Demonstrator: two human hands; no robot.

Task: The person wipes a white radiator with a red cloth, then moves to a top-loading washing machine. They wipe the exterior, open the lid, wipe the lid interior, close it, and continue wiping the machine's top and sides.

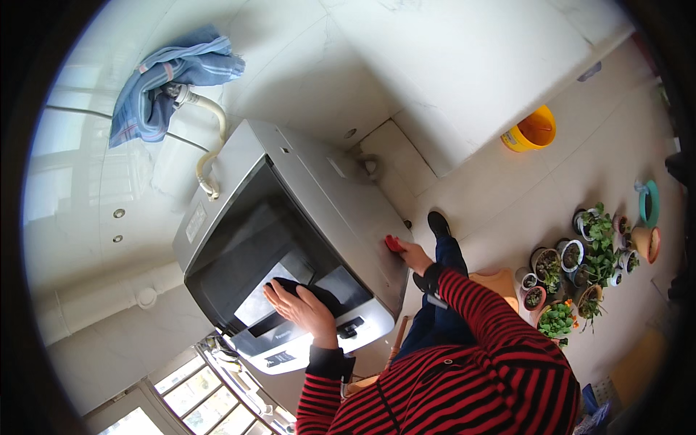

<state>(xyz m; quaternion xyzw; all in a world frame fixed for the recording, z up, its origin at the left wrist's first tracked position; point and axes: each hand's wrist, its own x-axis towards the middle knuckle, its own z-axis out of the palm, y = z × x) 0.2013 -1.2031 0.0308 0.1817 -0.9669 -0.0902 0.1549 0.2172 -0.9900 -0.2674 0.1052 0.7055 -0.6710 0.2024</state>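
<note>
A grey top-load washing machine [341, 188] with a dark glossy lid [246, 225] stands in front of me, tilted in the picture. Over the lid near its control panel [290, 337] is my left hand [304, 308], fingers stretched out and nothing seen in it. A dark shape beside that hand looks like its reflection; whether the palm touches the lid I cannot tell. My right hand [415, 257] grips a small red object [394, 243] against the machine's side panel. Its exact kind is too small to make out.
A blue cloth [167, 80] hangs by the tap, from which a pale hose [214, 112] runs to the machine. On the floor at right stand a yellow bucket [529, 130] and several potted plants [598, 246]. An orange stool [496, 284] is near my legs.
</note>
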